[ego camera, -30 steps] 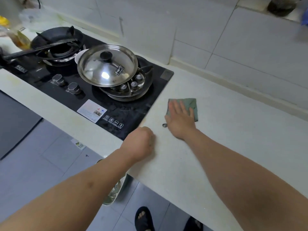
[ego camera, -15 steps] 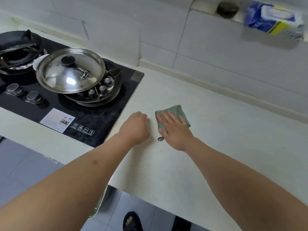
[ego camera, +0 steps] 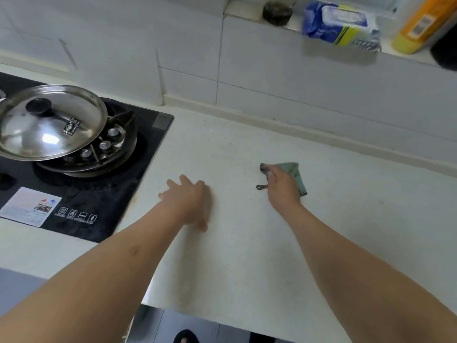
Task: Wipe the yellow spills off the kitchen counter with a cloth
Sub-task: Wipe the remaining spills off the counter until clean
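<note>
Both forearms bare, no sleeves; no rings/watch on left hand (ego camera: 188,201), right hand (ego camera: 283,186); dark sandal (ego camera: 184,339).

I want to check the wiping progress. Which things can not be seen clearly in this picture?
- Yellow spills on the counter: too faint to make out, head view.
- Cloth: mostly covered by the right hand.
- Left hand: blurred by motion.
- Yellow bottle: cut off by the top edge.

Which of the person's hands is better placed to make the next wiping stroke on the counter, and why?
The right hand: it already grips the green cloth on the counter. The left hand lies open near the stove, holding nothing.
</note>
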A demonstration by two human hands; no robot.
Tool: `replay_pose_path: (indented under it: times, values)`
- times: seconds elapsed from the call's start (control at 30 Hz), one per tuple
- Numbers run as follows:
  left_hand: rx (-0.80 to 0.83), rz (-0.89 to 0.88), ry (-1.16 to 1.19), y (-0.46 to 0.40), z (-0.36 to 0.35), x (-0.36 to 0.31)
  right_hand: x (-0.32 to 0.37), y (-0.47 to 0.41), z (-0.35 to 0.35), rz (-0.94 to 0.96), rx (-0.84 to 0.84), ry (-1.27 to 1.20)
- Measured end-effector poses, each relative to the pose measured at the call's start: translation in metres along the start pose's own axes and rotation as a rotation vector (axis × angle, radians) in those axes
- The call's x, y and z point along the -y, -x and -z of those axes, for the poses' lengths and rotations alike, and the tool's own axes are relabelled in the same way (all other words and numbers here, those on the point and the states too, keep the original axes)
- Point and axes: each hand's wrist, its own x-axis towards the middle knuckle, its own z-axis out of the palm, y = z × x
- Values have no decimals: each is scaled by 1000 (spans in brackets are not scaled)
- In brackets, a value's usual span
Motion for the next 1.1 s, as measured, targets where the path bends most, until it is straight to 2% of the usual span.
replay_pose_path:
  times: [0.17,0.23,0.27,0.3,0.33,0.43,0.47,0.5,0.57,0.6,0.67,0.73,0.8,0.9,0.97,1.03,1.1]
  values:
    - [23,22,-22,-1,1,-6,16,-4,36,-338,52,-980]
    - [31,32,-36,-1,2,-7,5,-7,60,-408,52,-1215]
    - [33,34,-49,-2,3,-11,-5,-8,74,-435,40,-1252]
    - [38,37,-60,-2,4,-12,-14,-9,84,-459,13,-1234]
    - [44,43,-64,-1,5,-13,-20,-8,94,-481,-41,-1088]
    - [79,77,-77,-1,9,-19,-55,-8,114,-495,-251,-257]
    - [94,93,-89,-3,11,-24,-64,-9,116,-434,-279,-119]
    - [112,114,-100,-3,14,-28,-68,-9,113,-285,-251,-50]
    - [152,146,-148,-2,20,-36,-64,-9,93,75,-11,124]
    - [167,161,-185,-1,23,-40,-64,-10,78,187,118,253]
    - [181,190,-273,-2,25,-48,-60,-14,52,182,239,455]
    - [172,213,-346,-6,24,-55,-48,-24,32,91,209,546]
    - [176,235,-405,-13,22,-63,-28,-33,15,121,258,539]
    - [229,290,-511,-18,28,-79,7,-30,-10,383,357,525]
    - [234,318,-502,-19,35,-93,11,-27,-18,528,406,558]
    - [152,273,-426,-21,42,-110,1,-40,-7,570,421,575]
    - [-10,168,-294,-26,49,-131,-24,-64,18,521,384,571]
